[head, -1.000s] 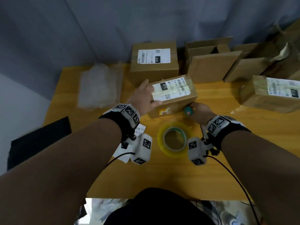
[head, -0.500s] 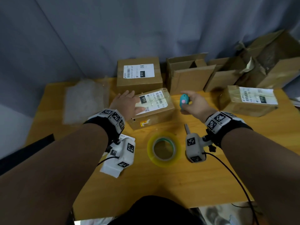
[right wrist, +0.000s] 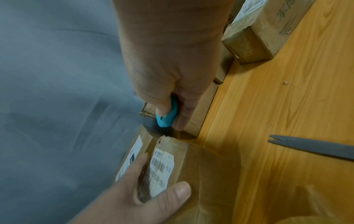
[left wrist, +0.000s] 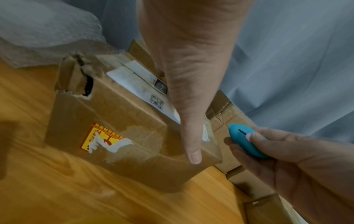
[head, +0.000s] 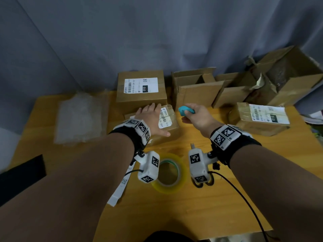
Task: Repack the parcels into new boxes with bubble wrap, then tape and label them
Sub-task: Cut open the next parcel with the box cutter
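Near the middle of the worktop [head: 227,198] the left hand [head: 153,119] lies flat, fingers straight, on the top of a small taped parcel [head: 170,126] (one end torn open). Just beside it, in the air, the right hand [head: 197,117] grasps a blue cutter [head: 185,110]. A tape roll [head: 169,173] lies nearer the front edge; bubble wrap [head: 80,117] sits toward the back left corner.

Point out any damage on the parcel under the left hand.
The parcel under the left hand is torn open at one top corner, leaving a ragged hole. Its yellow sticker on the side is partly peeled away.
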Demonstrator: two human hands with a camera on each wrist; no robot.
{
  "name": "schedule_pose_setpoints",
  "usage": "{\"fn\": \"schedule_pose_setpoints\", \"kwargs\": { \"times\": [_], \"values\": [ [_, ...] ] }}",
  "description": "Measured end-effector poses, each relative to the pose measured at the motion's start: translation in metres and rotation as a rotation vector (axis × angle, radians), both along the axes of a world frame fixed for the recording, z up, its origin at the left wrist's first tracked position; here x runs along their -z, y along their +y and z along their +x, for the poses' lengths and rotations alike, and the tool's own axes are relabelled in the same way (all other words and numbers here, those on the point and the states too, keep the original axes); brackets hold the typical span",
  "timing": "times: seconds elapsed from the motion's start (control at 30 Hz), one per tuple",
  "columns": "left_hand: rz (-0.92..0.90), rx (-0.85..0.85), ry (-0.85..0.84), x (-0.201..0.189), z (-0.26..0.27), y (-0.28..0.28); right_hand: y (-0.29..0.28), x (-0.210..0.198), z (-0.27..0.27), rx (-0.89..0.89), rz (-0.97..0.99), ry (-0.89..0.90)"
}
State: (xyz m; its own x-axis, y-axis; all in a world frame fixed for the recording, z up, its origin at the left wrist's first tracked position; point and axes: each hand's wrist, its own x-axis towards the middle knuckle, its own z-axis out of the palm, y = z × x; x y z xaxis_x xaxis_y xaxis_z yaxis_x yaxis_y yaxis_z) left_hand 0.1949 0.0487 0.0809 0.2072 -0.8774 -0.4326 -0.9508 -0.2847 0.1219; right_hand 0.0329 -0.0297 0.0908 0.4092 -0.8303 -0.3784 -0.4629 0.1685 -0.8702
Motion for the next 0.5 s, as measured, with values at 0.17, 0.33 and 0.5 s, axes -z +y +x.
{"fn": "schedule_pose_setpoints", "kwargs": {
  "times": [0.17,0.33,0.5],
  "values": [
    [-0.048,-0.076,0.024,0.01,0.001,0.001,-0.004,0.004,-0.001,-0.058,-0.007,0.023],
    [-0.116,-0.14,0.094,0.013,0.001,0.004,-0.012,0.01,0.008,-0.064,-0.077,0.076],
    [-0.133,-0.162,0.132,0.013,0.002,0.004,-0.016,0.017,0.016,-0.03,-0.06,0.126]
  ]
}}
